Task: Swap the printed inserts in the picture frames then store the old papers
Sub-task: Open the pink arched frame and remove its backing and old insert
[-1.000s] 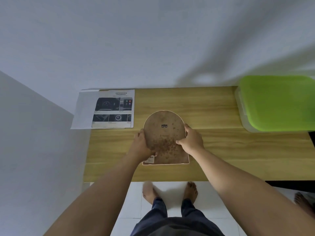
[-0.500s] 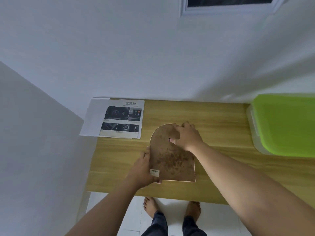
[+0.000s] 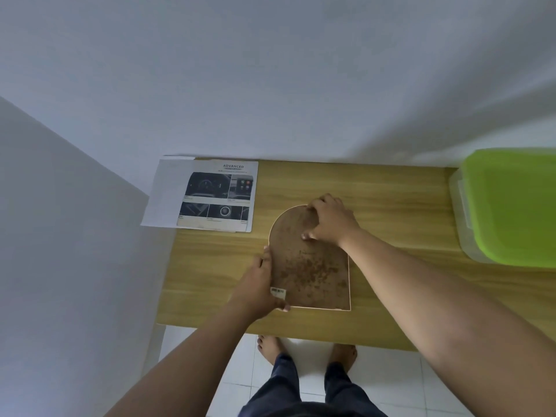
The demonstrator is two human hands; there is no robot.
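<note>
The arched picture frame (image 3: 310,260) lies face down on the table (image 3: 391,212). The right hand (image 3: 329,219) has shifted from its side to the arched top, fingers curled on the backing, apparently to open it. The left hand (image 3: 260,285) pinches the lower-left corner. Printed sheet (image 3: 218,195) lies beyond the left hand; green-lidded box (image 3: 511,206) is well right; bare table lies between.

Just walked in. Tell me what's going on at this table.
A person stands at a wooden table working on an arch-topped picture frame that lies face down, its brown speckled back showing. The left hand steadies the frame's lower left edge, by a small barcode sticker. The right hand presses its fingers on the back near the rounded top, apparently working at the backing. The back is not off yet. A printed sheet lies at the far left corner, and a green-lidded plastic box sits to the right.
</note>
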